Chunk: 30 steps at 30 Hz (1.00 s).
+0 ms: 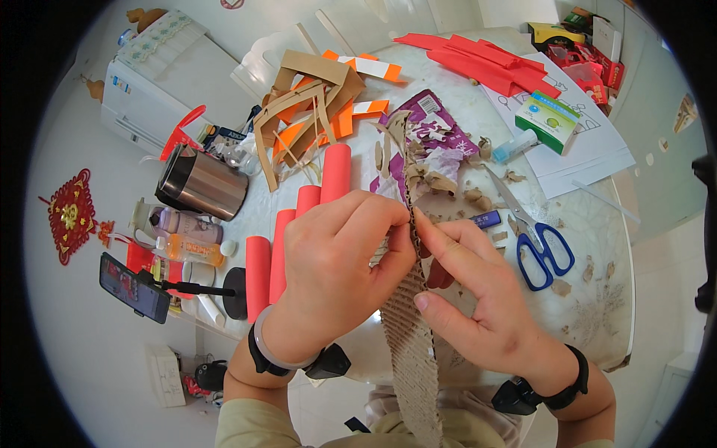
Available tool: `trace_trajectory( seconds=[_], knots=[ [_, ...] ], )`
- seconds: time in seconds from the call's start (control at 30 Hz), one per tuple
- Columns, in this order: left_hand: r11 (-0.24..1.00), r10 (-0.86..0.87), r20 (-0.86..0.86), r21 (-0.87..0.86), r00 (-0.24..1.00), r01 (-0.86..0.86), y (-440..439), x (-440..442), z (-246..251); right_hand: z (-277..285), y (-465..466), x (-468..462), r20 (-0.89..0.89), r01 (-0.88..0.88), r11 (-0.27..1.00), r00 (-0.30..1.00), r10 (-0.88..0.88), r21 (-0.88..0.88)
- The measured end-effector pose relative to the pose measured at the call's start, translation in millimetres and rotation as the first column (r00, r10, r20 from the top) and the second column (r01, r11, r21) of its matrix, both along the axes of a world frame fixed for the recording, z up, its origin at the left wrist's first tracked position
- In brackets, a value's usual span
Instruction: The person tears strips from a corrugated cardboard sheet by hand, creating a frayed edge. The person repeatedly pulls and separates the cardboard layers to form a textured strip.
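A long strip of corrugated cardboard runs upright through the middle of the view, its ridged inner layer bared along the lower part. My left hand pinches its edge between thumb and forefinger. On the other side my right hand holds the same edge, fingers behind the strip and thumb in front. Torn brown paper scraps lie beyond the strip, over a torn purple printed sheet. Several red paper tubes stand left of my left hand, which partly hides them.
Blue-handled scissors lie right of my right hand, near a glue stick and a green box. Red paper rests at the back. An electric kettle, an orange drink bottle and a phone on a stand are left.
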State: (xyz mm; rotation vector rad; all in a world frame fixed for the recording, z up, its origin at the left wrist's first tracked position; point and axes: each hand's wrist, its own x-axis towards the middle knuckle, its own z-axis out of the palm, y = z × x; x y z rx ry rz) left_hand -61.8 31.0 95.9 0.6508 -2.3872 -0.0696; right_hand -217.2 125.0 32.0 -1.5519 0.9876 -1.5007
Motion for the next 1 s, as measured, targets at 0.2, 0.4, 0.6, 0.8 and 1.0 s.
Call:
trace_trajectory(
  seconds=[0.2, 0.4, 0.6, 0.8, 1.0],
  knots=[
    [0.997, 0.0, 0.077, -0.071, 0.997, 0.005, -2.0, -2.0, 6.3, 0.5, -0.2, -0.7, -0.006, 0.036, 0.999, 0.999, -0.036, -0.018],
    [0.994, -0.105, 0.061, -0.02, 0.993, 0.106, -3.3, -6.0, -1.0, -9.9, -6.7, 1.4, 0.229, 0.134, 0.991, 0.964, -0.133, 0.012],
    [0.991, -0.12, 0.054, 0.073, 0.991, 0.115, -3.8, -6.8, -1.4, -4.5, -5.1, -1.1, 0.236, 0.119, 0.979, 0.959, -0.157, 0.166],
    [0.988, -0.119, 0.056, 0.107, 0.991, 0.112, -1.1, -8.4, 1.7, -0.6, -3.2, -3.4, 0.263, 0.068, 0.957, 0.954, -0.145, 0.282],
    [0.986, -0.125, 0.011, 0.115, 0.992, 0.123, -0.4, -6.9, -2.9, -1.4, -2.6, -2.6, 0.267, 0.084, 0.96, 0.951, -0.157, 0.268]
  ],
)
